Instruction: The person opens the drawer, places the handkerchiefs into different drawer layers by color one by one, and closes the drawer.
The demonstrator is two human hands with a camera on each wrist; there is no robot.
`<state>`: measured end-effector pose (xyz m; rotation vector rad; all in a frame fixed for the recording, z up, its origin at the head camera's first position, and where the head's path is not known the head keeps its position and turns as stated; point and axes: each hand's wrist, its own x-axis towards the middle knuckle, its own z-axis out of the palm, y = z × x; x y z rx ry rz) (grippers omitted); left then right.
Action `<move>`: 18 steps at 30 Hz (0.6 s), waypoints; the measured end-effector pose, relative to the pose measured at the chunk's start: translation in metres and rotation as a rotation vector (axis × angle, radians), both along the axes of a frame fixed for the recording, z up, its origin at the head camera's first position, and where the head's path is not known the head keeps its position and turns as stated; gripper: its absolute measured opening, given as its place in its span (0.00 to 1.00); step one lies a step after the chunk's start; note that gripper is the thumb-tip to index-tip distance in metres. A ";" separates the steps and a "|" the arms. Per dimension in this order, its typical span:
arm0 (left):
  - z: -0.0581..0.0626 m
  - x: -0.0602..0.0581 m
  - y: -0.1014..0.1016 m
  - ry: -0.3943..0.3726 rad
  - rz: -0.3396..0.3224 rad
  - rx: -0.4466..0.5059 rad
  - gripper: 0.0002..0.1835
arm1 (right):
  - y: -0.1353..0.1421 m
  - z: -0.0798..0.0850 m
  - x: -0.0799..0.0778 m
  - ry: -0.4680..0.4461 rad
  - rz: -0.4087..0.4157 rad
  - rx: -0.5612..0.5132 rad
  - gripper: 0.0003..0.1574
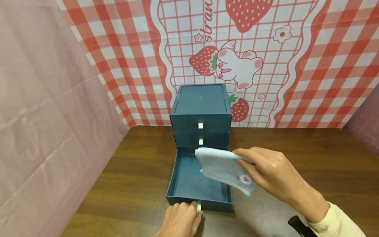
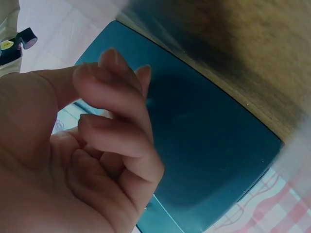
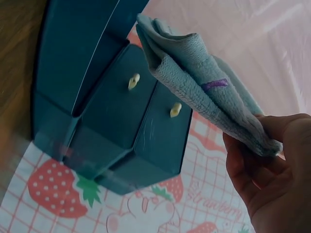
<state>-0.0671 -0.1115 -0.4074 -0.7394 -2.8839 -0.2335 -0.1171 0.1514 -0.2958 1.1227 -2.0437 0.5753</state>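
Observation:
A folded light-blue towel [image 1: 220, 166] with a small purple embroidered motif hangs from my right hand [image 1: 273, 172], pinched at one end between thumb and fingers. It is held over the pulled-out bottom drawer [image 1: 189, 181] of a dark teal drawer unit [image 1: 201, 98]. In the right wrist view, the towel [image 3: 204, 85] shows its layered folds and a purple stripe. At the drawer's front, my left hand [image 1: 180, 219] holds the white knob [image 1: 199, 207] with curled fingers. The left wrist view shows those fingers [image 2: 116, 136] bent beside the drawer's underside [image 2: 204, 126]; they largely hide the knob there.
Two upper drawers with white knobs [image 1: 200, 125] are closed. The unit stands on a brown wooden table [image 1: 133, 174], against a red-and-white strawberry cloth [image 1: 133, 59]. Pink fabric [image 1: 53, 115] covers the left side. A dark strap [image 1: 300, 227] lies by the right sleeve.

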 end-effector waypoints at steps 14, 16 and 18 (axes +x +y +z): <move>-0.001 0.001 -0.001 0.032 -0.006 0.003 0.18 | -0.040 -0.016 -0.014 -0.010 0.112 -0.047 0.14; -0.002 0.002 -0.001 0.037 -0.005 0.005 0.18 | -0.043 -0.020 -0.017 -0.037 0.115 -0.035 0.13; -0.002 0.002 -0.002 0.040 -0.010 0.007 0.17 | -0.047 -0.024 -0.018 -0.069 0.121 -0.020 0.11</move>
